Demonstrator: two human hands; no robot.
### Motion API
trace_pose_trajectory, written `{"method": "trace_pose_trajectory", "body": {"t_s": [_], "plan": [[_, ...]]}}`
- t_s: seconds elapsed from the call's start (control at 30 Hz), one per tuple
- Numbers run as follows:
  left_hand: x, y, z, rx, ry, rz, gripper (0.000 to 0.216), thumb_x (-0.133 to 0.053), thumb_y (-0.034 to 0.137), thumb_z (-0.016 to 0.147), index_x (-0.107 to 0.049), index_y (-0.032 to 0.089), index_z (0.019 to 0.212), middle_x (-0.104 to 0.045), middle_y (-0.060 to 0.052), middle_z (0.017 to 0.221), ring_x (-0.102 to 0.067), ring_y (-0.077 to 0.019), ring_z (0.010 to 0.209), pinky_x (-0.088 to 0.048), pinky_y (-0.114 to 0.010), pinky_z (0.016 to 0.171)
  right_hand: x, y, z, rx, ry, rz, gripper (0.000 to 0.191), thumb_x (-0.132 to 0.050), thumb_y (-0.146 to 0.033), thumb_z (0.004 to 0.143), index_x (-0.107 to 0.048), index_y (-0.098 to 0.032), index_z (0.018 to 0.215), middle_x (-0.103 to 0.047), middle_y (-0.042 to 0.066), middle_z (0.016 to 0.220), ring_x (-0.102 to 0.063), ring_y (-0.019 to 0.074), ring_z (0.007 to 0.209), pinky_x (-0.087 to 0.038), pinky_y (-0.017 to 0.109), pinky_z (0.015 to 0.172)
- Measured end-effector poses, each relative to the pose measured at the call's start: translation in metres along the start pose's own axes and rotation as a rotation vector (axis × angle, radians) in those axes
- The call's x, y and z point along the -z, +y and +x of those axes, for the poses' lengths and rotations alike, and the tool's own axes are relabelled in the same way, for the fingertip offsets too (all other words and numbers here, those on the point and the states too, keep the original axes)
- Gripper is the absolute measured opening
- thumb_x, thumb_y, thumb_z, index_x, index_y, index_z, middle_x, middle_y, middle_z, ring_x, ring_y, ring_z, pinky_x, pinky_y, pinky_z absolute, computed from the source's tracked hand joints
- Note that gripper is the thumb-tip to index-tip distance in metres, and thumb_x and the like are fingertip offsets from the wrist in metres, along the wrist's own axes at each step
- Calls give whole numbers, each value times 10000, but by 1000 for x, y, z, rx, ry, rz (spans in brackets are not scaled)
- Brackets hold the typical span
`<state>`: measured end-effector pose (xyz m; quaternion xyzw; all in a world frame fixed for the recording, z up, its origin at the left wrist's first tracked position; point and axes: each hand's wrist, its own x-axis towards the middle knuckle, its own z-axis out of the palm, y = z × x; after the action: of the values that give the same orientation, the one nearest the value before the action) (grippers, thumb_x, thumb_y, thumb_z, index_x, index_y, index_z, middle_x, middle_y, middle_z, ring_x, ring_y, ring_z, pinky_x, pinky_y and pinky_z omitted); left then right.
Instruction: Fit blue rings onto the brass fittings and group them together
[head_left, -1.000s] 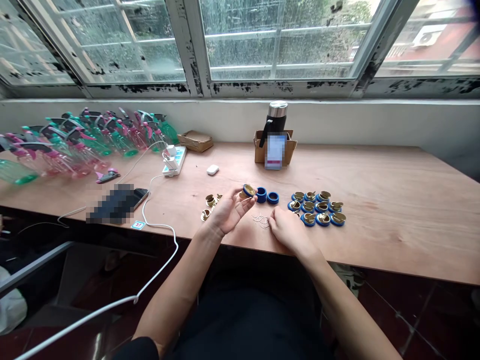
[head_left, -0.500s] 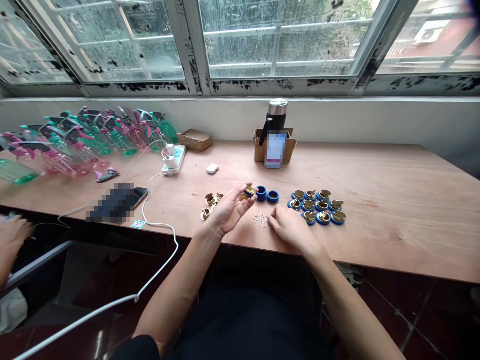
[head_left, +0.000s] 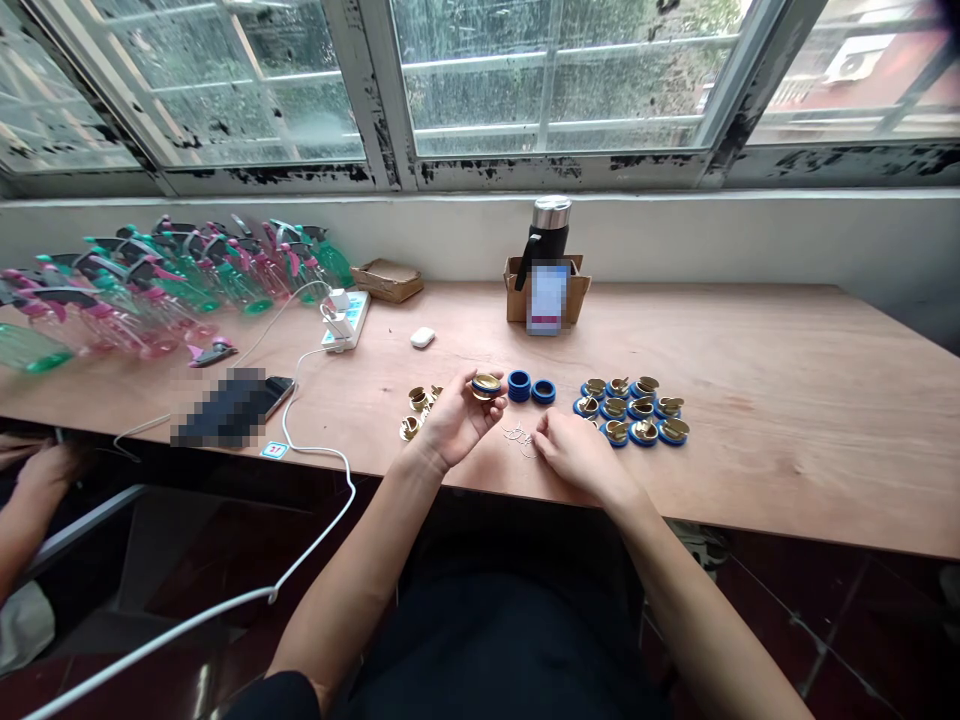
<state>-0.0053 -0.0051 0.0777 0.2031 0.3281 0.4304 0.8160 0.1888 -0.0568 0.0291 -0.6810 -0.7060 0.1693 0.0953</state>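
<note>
Pinching cap [head_left: 486,384], apparently, atop left hand [head_left: 455,425]

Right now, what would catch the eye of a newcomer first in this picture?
First the left hand, raised over the near edge of the table, pinching a blue-and-brass cap, with the right hand resting beside it at some thin wires. Next comes the cluster of like caps just right of the hands, and the heap of pink and green bottles at the table's far left.
</note>
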Motion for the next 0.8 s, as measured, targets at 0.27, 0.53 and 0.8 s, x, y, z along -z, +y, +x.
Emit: {"method": "trace_pose_trajectory", "body": {"t_s": [0.27, 0.53, 0.8], "plan": [[-1, -1, 0, 3, -6, 10, 285, -471, 262, 1054, -693, 88, 1015, -690, -123, 855, -599, -128, 643, -522, -196, 571, 4, -6, -3, 44, 5, -71, 224, -480, -249, 1061, -630, -189, 906, -782, 133, 992, -723, 260, 880, -311, 334, 676], [3, -5, 1, -24, -14, 58, 129, -594, 202, 983, -680, 106, 982, -703, -106, 908, -610, -112, 649, -505, -193, 579, 4, 4, 5, 52, -12, 128, 268, -459, -300, 1092, -571, -202, 870, -753, 98, 924, -678, 219, 843, -345, 300, 689], [2, -10, -2, -142, -9, 269, 204, -758, 246, 855, -707, 124, 1011, -707, -73, 969, -595, -84, 653, -442, -204, 586, 3, 13, 12, 103, -9, 309, 214, -524, -283, 1043, -589, -207, 854, -740, 52, 855, -655, 207, 799, -390, 286, 705]]}}
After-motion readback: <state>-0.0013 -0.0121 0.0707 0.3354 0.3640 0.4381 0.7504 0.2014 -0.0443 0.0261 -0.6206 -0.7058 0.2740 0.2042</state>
